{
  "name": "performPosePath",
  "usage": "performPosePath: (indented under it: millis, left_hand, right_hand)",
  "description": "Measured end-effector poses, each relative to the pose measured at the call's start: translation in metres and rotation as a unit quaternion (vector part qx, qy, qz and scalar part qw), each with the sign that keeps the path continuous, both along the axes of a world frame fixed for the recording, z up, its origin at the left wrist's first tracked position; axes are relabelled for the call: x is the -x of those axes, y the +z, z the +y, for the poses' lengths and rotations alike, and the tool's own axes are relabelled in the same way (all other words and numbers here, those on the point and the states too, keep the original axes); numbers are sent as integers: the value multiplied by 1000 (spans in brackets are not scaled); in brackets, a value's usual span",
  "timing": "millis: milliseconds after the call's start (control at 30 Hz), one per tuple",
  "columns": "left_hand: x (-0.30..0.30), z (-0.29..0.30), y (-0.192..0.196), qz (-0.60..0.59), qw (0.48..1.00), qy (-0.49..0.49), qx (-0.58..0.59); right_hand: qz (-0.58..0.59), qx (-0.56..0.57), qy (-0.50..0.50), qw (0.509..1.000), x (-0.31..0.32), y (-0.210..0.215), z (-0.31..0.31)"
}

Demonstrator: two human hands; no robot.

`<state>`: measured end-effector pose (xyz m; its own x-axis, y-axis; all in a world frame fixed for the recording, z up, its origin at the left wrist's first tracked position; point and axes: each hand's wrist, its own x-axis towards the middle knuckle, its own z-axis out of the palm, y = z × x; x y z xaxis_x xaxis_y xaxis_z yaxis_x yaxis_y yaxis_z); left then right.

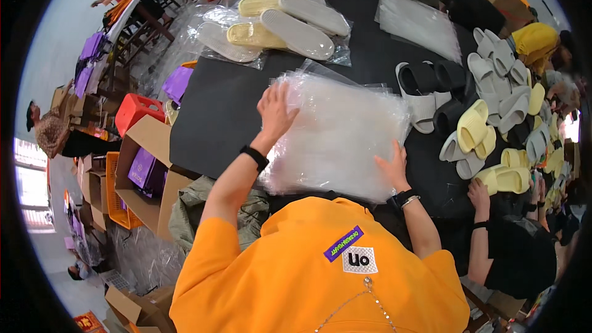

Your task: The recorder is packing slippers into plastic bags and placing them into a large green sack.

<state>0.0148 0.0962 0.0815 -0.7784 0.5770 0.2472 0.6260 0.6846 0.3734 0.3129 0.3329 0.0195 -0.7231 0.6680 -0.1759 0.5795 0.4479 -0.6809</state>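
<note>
A thick stack of clear plastic bags [345, 135] lies on the black tabletop [209, 105] in front of me. My left hand [277, 111] rests on the stack's upper left edge, fingers stretched out. At its lower right edge is my right hand [393, 165], with the thumb and fingers apart. Neither hand has a bag lifted. Beyond the stack lie bagged slippers, among them a white slipper [298, 34] and a yellow slipper [256, 35]. Black slides [419, 78] sit just right of the bags.
More clear bags [418, 23] lie at the far right. Grey slides [493, 74] and yellow slides [473, 126] crowd the right side. A co-worker's hand [478, 196] touches pale yellow slides [504, 179]. Left of the table stand an open cardboard box [150, 135] and a red stool [139, 111].
</note>
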Motion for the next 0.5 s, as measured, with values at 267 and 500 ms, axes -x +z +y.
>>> performPosePath:
  millis: [267,500]
  left_hand:
    - [30,113,11,3,962,-228,152]
    - [40,151,2,-45,942,-281,179]
  right_hand:
    - [71,71,14,995,-2,4,10]
    - [64,100,16,993,-4,17,13]
